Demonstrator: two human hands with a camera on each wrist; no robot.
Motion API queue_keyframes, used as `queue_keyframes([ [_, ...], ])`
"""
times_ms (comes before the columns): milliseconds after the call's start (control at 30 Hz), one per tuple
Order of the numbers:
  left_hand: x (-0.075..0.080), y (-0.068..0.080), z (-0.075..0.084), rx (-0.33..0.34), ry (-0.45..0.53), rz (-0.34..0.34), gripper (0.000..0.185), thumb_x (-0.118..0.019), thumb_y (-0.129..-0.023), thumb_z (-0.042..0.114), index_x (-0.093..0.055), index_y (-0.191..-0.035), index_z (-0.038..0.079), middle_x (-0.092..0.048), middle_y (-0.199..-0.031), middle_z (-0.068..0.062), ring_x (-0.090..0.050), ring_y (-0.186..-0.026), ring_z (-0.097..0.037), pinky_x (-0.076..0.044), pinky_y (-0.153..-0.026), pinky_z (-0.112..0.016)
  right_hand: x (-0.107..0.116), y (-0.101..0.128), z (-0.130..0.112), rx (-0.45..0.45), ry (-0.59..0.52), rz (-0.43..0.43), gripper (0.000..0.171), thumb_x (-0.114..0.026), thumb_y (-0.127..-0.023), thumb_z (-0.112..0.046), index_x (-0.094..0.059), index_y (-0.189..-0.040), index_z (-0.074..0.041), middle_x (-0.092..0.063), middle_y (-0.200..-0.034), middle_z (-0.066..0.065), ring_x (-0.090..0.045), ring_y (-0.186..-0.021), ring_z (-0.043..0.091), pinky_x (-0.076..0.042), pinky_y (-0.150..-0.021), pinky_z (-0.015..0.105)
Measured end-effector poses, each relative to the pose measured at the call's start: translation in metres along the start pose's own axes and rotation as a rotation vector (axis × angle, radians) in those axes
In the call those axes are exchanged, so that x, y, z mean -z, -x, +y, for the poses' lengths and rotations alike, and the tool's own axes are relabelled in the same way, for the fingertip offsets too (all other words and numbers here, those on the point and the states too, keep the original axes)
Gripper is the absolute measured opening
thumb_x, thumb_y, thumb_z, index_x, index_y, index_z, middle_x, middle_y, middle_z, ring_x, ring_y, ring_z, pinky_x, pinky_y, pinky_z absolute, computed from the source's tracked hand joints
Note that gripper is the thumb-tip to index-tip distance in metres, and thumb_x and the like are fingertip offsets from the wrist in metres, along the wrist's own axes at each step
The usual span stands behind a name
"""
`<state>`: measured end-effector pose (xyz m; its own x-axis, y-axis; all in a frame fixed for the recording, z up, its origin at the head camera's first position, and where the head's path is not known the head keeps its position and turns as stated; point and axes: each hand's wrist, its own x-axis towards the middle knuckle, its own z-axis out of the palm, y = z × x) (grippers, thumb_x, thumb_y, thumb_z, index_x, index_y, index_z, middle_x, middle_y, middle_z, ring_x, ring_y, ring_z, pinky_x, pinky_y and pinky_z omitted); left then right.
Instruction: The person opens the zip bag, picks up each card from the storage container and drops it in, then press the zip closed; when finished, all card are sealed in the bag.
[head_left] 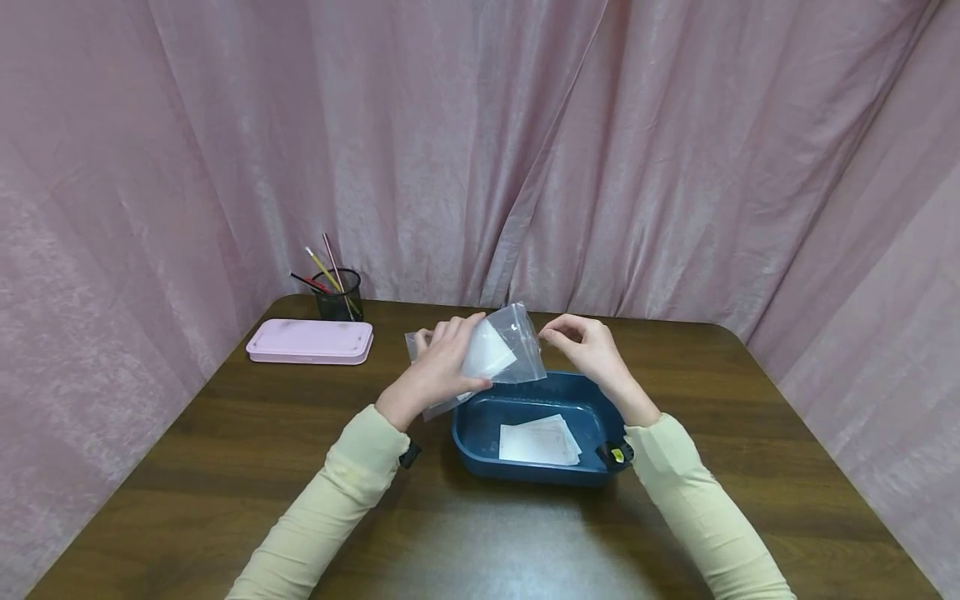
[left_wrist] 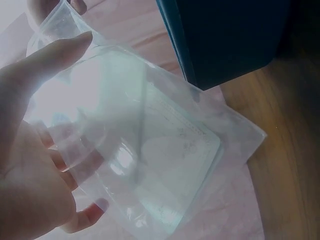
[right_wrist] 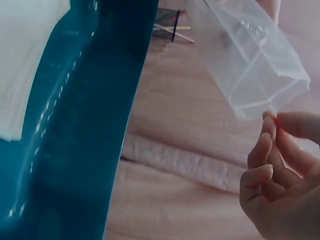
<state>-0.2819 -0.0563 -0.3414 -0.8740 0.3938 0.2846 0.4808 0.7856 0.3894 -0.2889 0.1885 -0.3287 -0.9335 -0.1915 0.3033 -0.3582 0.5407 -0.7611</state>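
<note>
Pink curtains ring a dark wooden worktop [head_left: 225, 467]. Above the blue tray's [head_left: 480, 454] twelve-o'clock rim, the left hand [head_left: 442, 367] grips a clear bag [head_left: 502, 354] holding a white sheet. Its long axis runs eight to two o'clock. The right hand [head_left: 592, 350], fingers pinched at the bag's three-o'clock edge, is nearer its mouth.

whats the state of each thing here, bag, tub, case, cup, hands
clear plastic zip bag: held up above the tub, white sheet inside
dark blue plastic tub: open, white papers lying in it
flat pink case: lid closed
black mesh cup: upright, pencils inside
left hand: grips bag
right hand: pinches bag's corner
</note>
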Motion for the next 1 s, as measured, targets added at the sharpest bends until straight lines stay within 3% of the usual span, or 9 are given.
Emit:
queue_keyframes([
  [100,0.001,0.0,-0.001,0.012,-0.006,-0.006,0.098,-0.084,-0.073,0.034,-0.026,-0.15,0.018,-0.046,-0.138,-0.011,-0.039,-0.124,-0.03,-0.02,-0.103,-0.06,0.003,0.0,0.006,-0.015,0.032,0.001,0.019,-0.06,-0.095,-0.019,-0.069,-0.103,-0.005,-0.068,-0.093,0.015,-0.057,-0.078,0.02,-0.047,-0.067,0.026],
  [200,0.002,0.0,-0.002,0.023,-0.01,-0.015,0.098,-0.083,-0.073,0.036,-0.026,-0.151,0.019,-0.045,-0.139,-0.01,-0.039,-0.126,-0.03,-0.019,-0.104,-0.061,0.004,-0.001,0.012,-0.009,0.086,-0.059,0.018,-0.058,-0.096,-0.017,-0.068,-0.102,-0.003,-0.067,-0.087,0.014,-0.059,-0.075,0.023,-0.047,-0.066,0.027],
  [333,0.003,0.0,-0.002,0.032,-0.009,-0.027,0.098,-0.083,-0.074,0.036,-0.025,-0.151,0.02,-0.045,-0.14,-0.01,-0.038,-0.127,-0.03,-0.018,-0.105,-0.061,0.003,0.0,0.016,0.021,0.169,-0.189,0.015,-0.057,-0.096,-0.013,-0.067,-0.099,-0.003,-0.067,-0.084,0.013,-0.061,-0.072,0.022,-0.05,-0.065,0.029],
  [600,0.007,0.001,-0.002,0.047,-0.008,-0.025,0.098,-0.083,-0.074,0.034,-0.025,-0.151,0.018,-0.043,-0.141,-0.011,-0.036,-0.129,-0.031,-0.017,-0.106,-0.061,-0.005,-0.003,0.012,0.101,0.351,-0.532,0.011,-0.059,-0.094,-0.011,-0.067,-0.095,-0.003,-0.068,-0.082,0.011,-0.061,-0.07,0.015,-0.051,-0.065,0.025],
  [767,0.008,0.002,-0.003,0.058,-0.012,-0.03,0.097,-0.083,-0.075,0.034,-0.024,-0.151,0.018,-0.043,-0.142,-0.011,-0.036,-0.13,-0.031,-0.016,-0.107,-0.062,-0.019,-0.004,0.005,0.126,0.477,-0.653,0.01,-0.067,-0.089,-0.013,-0.068,-0.097,-0.006,-0.068,-0.085,0.003,-0.058,-0.074,0.013,-0.053,-0.069,0.028],
  [1000,0.008,0.002,-0.003,0.049,-0.017,-0.023,0.097,-0.082,-0.075,0.034,-0.024,-0.151,0.018,-0.044,-0.14,-0.011,-0.037,-0.129,-0.032,-0.018,-0.106,-0.061,-0.041,-0.003,-0.003,0.089,0.689,-0.817,0.031,-0.074,-0.085,-0.023,-0.062,-0.11,-0.009,-0.064,-0.094,0.005,-0.055,-0.08,0.016,-0.049,-0.069,0.031],
])
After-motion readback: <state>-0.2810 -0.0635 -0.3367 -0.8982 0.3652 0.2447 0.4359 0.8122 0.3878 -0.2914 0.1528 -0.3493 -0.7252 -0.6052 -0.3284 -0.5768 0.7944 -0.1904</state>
